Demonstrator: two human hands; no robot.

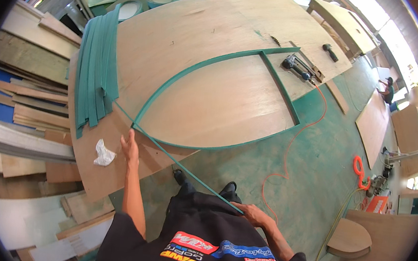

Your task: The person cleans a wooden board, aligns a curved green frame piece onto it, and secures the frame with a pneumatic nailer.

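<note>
A thin, straight green strip (186,165) runs diagonally from beside the stacked strips toward my right side. Its near end is in my right hand (256,215), whose fingers are closed around it close to my waist. My left hand (130,146) is raised at the pointed corner of a curved green frame (174,77), fingers stretched upward and slightly apart. Its fingertips are at the strip where it passes over that corner; whether they press on it is hard to see. The frame, made of bent strips on edge, lies on a plywood sheet (177,33) and overhangs its near edge.
Green strips (96,71) are stacked at the left, near a crumpled white piece (104,153). A nail gun (295,67) and a drill (330,52) lie at the far right; an orange hose (289,152) trails across the floor. Lumber (38,98) fills the left side.
</note>
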